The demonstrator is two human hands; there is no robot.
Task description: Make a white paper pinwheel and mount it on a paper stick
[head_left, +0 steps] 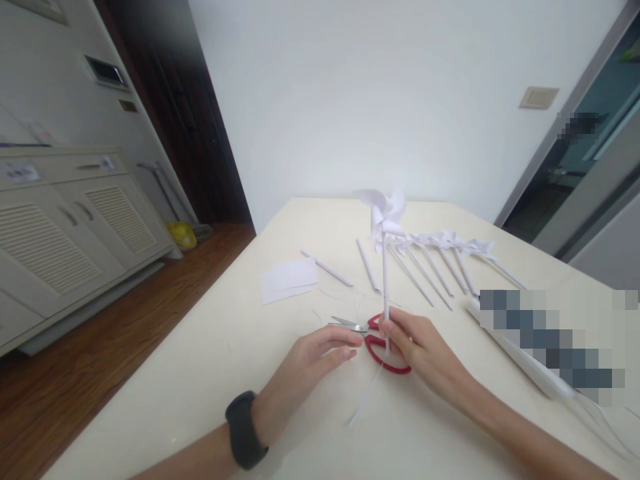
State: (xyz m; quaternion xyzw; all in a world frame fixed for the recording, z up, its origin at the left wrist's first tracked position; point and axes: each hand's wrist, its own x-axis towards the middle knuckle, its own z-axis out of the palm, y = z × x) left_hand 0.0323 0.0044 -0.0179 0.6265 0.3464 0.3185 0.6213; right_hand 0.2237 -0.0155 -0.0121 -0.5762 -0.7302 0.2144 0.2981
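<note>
A white paper pinwheel [384,217] stands upright over the table, its rolled paper stick pinched near the bottom by the fingers of my right hand [407,333]. My left hand [320,350], with a dark band on the wrist, is a little left of the stick. Its fingers are stretched out with a gap to the thumb, and nothing shows between them. Red-handled scissors [390,365] lie between and beneath my hands, blades pointing left. A thin white strip [365,399] extends toward me from below the stick; whether it joins the stick I cannot tell.
Several paper pinwheels [445,241] lie in a row at the right back. Two loose paper rolls [369,267] and some white paper sheets [290,280] are left of the stick. A long white object [520,350], partly pixelated, lies at right with cords. A wall [375,100] borders the table's far edge.
</note>
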